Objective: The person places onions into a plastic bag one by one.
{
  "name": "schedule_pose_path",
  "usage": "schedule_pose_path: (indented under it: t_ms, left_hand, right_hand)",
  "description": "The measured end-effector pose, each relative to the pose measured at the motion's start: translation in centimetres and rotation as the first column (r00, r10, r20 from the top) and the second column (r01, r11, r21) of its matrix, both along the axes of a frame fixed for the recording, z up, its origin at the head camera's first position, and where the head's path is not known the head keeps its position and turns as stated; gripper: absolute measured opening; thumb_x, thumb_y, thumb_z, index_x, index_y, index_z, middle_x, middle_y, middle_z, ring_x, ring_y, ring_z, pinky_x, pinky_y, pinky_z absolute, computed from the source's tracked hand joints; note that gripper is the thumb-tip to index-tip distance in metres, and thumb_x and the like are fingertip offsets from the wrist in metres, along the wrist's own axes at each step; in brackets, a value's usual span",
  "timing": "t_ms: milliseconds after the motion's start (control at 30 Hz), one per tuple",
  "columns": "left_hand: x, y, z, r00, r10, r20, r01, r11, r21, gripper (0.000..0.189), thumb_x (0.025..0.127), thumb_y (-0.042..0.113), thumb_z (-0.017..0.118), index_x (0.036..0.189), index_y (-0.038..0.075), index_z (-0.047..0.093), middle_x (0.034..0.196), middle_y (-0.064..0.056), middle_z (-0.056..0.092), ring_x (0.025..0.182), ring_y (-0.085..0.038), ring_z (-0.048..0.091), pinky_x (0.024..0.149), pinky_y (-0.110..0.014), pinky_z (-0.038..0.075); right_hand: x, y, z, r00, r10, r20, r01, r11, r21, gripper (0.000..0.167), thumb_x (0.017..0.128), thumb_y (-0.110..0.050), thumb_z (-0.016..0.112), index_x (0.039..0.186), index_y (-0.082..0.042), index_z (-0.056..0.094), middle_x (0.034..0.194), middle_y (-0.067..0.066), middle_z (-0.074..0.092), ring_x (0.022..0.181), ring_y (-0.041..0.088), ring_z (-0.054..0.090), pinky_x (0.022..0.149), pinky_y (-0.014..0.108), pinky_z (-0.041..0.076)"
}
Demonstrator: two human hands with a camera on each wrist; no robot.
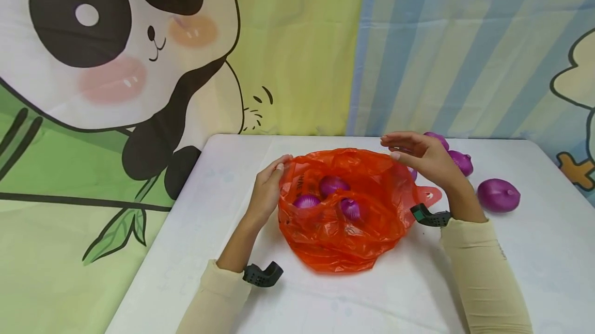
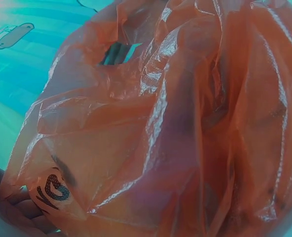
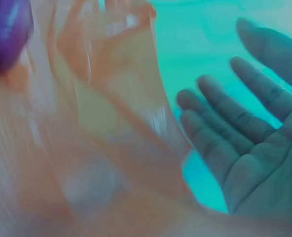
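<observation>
A thin red plastic bag [image 1: 334, 251] lies on the white table with its mouth spread. Inside it show purple onions: one at the back [image 1: 332, 185], another at the left [image 1: 306, 202], and a third [image 1: 350, 209] seen partly through the film. My left hand [image 1: 266, 189] pinches the bag's left rim between thumb and fingers; in the left wrist view the red film [image 2: 116, 148] hides most of that hand. At the bag's upper right edge is my right hand [image 1: 427, 161], its fingers extended and, in the right wrist view, the palm [image 3: 264, 173] holding nothing.
Several more onions lie to the right: one alone [image 1: 499, 195], others [image 1: 460, 162] partly hidden behind the right hand. A bag handle loop [image 1: 432, 195] sticks out beneath the right wrist. Behind the white table [image 1: 534, 272] hangs a printed panda backdrop [image 1: 297, 50].
</observation>
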State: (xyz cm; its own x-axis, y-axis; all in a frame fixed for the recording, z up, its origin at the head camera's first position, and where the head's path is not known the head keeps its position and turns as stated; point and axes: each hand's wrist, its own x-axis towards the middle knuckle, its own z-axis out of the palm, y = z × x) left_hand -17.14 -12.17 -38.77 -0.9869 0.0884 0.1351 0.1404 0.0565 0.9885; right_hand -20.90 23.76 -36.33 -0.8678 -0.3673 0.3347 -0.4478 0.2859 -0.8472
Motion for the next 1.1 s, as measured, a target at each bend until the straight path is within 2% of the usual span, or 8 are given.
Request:
schedule_pose_path:
  t_ms: [133,267,400,533,733,933,1000,1100]
  left_hand:
    - [0.1,0.0,0.1,1.0,-0.005,0.002,0.005,1.0,0.0,0.042,0.106,0.018,0.035,0.142,0.0,0.047,0.141,-0.008,0.051,0.129,-0.019,0.047,0.107,-0.031,0.036]
    - [0.2,0.1,0.1,1.0,0.005,0.004,-0.005,1.0,-0.007,0.041,0.106,0.017,0.035,0.141,0.0,0.048,0.14,-0.007,0.052,0.129,-0.018,0.047,0.108,-0.031,0.036]
    - [0.1,0.1,0.0,1.0,0.005,-0.006,-0.005,1.0,-0.007,0.041,0.106,0.017,0.035,0.141,0.0,0.048,0.14,-0.007,0.052,0.129,-0.019,0.047,0.108,-0.031,0.036]
    - [0.0,0.1,-0.1,1.0,-0.004,-0.01,0.004,1.0,-0.004,0.041,0.106,0.017,0.034,0.142,0.0,0.047,0.14,-0.008,0.052,0.129,-0.02,0.048,0.108,-0.032,0.036]
    - [-0.2,0.0,-0.3,1.0,-0.002,-0.007,0.002,1.0,0.004,0.041,0.106,0.016,0.034,0.142,0.0,0.047,0.14,-0.009,0.052,0.128,-0.02,0.049,0.107,-0.031,0.037]
    - [-0.2,0.1,-0.2,1.0,0.001,-0.01,-0.001,1.0,0.009,0.04,0.106,0.015,0.034,0.141,0.0,0.048,0.14,-0.011,0.052,0.128,-0.022,0.049,0.107,-0.031,0.037]
    - [-0.2,0.1,-0.2,1.0,0.003,-0.004,-0.003,1.0,0.007,0.04,0.106,0.016,0.034,0.141,0.001,0.049,0.139,-0.009,0.052,0.128,-0.02,0.049,0.107,-0.03,0.037]
    - [-0.2,0.1,-0.3,1.0,0.002,0.002,-0.002,1.0,0.007,0.04,0.106,0.017,0.034,0.141,0.001,0.048,0.139,-0.008,0.052,0.127,-0.019,0.049,0.106,-0.03,0.037]
  right_hand:
    - [-0.3,1.3,-0.6,0.994,-0.1,0.033,0.096,0.99,0.102,0.04,0.095,-0.015,0.064,0.133,-0.007,0.058,0.127,0.014,0.061,0.108,0.006,0.061,0.083,0.02,0.051]
    - [-0.5,2.4,-1.0,0.985,-0.156,0.066,0.145,0.977,0.156,0.041,0.095,-0.02,0.065,0.133,-0.007,0.058,0.126,0.015,0.061,0.103,0.004,0.062,0.081,0.022,0.053]
    - [-0.6,3.3,-1.4,0.981,-0.178,0.074,0.167,0.976,0.139,0.041,0.095,-0.019,0.064,0.134,-0.007,0.057,0.126,0.014,0.06,0.102,0.005,0.062,0.081,0.025,0.054]
    - [-0.8,4.3,-1.9,0.972,-0.205,0.115,0.19,0.974,0.124,0.044,0.095,-0.021,0.064,0.137,-0.01,0.055,0.127,0.012,0.06,0.104,0.006,0.062,0.084,0.022,0.051]
    - [-1.2,5.2,-2.9,0.95,-0.249,0.187,0.22,0.962,0.162,0.048,0.095,-0.028,0.064,0.14,-0.013,0.052,0.132,0.013,0.057,0.107,0.003,0.059,0.093,0.037,0.047]
    - [-1.7,5.8,-4.0,0.951,-0.238,0.197,0.215,0.968,0.129,0.046,0.095,-0.026,0.064,0.137,-0.009,0.054,0.133,0.015,0.057,0.106,0.002,0.06,0.085,0.019,0.049]
    - [-1.9,6.0,-4.5,0.949,-0.24,0.203,0.216,0.967,0.133,0.047,0.095,-0.026,0.065,0.137,-0.009,0.055,0.133,0.015,0.056,0.106,0.001,0.06,0.083,0.018,0.05]
    - [-2.1,6.3,-5.0,0.942,-0.253,0.222,0.222,0.963,0.153,0.048,0.094,-0.028,0.065,0.138,-0.01,0.055,0.134,0.015,0.055,0.105,0.0,0.059,0.086,0.025,0.052]
